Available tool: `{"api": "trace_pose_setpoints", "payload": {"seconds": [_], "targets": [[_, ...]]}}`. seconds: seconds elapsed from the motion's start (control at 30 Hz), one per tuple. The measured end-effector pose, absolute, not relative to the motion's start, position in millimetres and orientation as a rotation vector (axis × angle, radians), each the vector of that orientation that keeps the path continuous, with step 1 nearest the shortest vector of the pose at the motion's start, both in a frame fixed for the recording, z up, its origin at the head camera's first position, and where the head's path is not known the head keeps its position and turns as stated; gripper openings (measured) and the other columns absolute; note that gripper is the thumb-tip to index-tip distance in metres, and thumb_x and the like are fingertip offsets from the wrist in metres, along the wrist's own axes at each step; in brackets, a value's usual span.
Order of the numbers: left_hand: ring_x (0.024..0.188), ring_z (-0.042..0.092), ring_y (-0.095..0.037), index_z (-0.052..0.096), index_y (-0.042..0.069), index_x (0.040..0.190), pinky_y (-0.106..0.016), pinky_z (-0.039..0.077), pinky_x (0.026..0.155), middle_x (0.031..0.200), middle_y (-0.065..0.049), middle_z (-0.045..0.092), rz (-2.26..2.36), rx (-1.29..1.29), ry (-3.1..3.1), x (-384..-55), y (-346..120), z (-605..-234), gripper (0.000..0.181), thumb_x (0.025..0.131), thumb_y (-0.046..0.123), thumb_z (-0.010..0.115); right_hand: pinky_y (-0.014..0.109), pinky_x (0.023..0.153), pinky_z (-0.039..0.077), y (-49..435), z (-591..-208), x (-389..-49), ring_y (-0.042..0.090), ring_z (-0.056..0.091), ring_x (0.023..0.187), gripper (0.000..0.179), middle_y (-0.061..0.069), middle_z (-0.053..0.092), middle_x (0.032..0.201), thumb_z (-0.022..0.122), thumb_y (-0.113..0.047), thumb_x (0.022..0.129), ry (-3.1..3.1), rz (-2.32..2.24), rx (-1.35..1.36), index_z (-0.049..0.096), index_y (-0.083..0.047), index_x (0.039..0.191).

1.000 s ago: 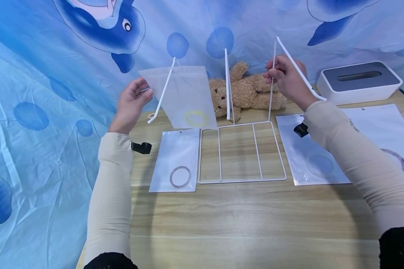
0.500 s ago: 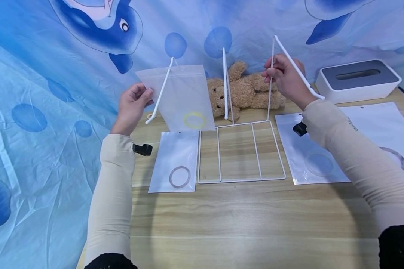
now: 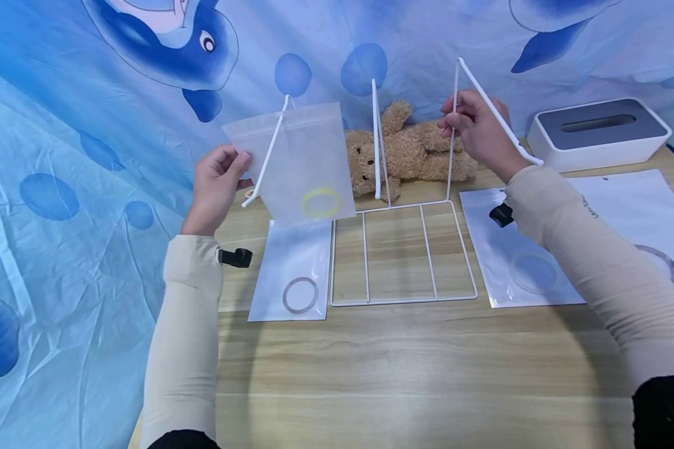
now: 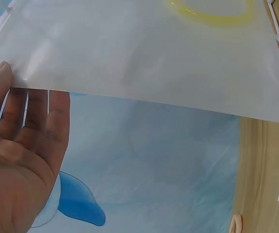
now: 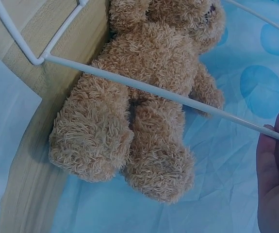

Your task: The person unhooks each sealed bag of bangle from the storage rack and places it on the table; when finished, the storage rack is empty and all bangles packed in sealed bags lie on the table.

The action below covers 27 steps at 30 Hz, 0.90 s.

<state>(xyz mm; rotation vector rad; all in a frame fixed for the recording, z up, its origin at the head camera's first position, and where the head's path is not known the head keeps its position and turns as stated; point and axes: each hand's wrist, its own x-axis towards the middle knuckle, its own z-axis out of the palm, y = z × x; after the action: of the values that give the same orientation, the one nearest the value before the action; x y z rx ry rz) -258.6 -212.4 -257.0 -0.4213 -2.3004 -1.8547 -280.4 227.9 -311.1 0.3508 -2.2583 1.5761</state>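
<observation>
In the head view my left hand (image 3: 214,184) pinches the left edge of a translucent zip bag (image 3: 292,162) between thumb and fingers. A yellow ring (image 3: 321,202) shows at the bag's lower part. The bag hangs tilted at the left prong (image 3: 266,153) of a white wire rack (image 3: 404,302), which crosses in front of it. My right hand (image 3: 477,128) grips the rack's right upright (image 3: 452,149). Close up in the left wrist view, the thumb lies on the bag's face (image 4: 129,58) with the other fingers behind. The right wrist view shows fingertips around the white rod (image 5: 178,97).
A brown teddy bear (image 3: 410,153) lies behind the rack. One white bag (image 3: 292,262) with a round ring lies left of the base, and more white bags (image 3: 502,243) lie to the right. A white-and-grey tissue box (image 3: 601,134) stands back right, before a blue curtain (image 3: 427,37).
My left hand has shifted slightly down and left, and the translucent bag has tilted and moved left with it. The right hand keeps its grip on the upright.
</observation>
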Motion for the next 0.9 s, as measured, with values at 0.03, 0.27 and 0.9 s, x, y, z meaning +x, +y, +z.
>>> {"api": "trace_pose_setpoints", "payload": {"seconds": [0.03, 0.27, 0.9], "targets": [[0.092, 0.061, -0.018, 0.068, 0.005, 0.107, -0.024, 0.059, 0.075, 0.098, -0.008, 0.064, -1.853, -0.425, -2.296, -257.4, -212.2, -256.2, 0.014, 0.099, 0.016, 0.064, 0.025, 0.074, 0.059, 228.0, -311.1, -279.9, 0.015, 0.067, 0.080, 0.012, 0.006, 0.071, 0.091, 0.055, -0.011, 0.103, -2.259, 1.574, 0.352, 0.065, -0.005, 0.106], [0.095, 0.060, -0.022, 0.063, 0.004, 0.106, -0.026, 0.059, 0.074, 0.098, -0.010, 0.061, -1.837, -0.517, -2.223, -253.1, -204.8, -246.6, 0.018, 0.099, 0.021, 0.064, 0.028, 0.076, 0.059, 228.1, -311.3, -277.8, 0.017, 0.066, 0.082, 0.013, 0.006, 0.070, 0.091, 0.055, -0.013, 0.103, -2.263, 1.580, 0.342, 0.064, -0.005, 0.106], [0.082, 0.058, -0.017, 0.065, 0.002, 0.104, -0.023, 0.058, 0.063, 0.090, -0.008, 0.060, -1.744, -0.500, -2.193, -222.3, -209.9, -245.2, 0.017, 0.100, 0.018, 0.063, 0.025, 0.074, 0.059, 228.0, -310.8, -279.2, 0.016, 0.067, 0.080, 0.011, 0.002, 0.071, 0.088, 0.056, -0.010, 0.102, -2.252, 1.599, 0.351, 0.065, -0.005, 0.106]]}}
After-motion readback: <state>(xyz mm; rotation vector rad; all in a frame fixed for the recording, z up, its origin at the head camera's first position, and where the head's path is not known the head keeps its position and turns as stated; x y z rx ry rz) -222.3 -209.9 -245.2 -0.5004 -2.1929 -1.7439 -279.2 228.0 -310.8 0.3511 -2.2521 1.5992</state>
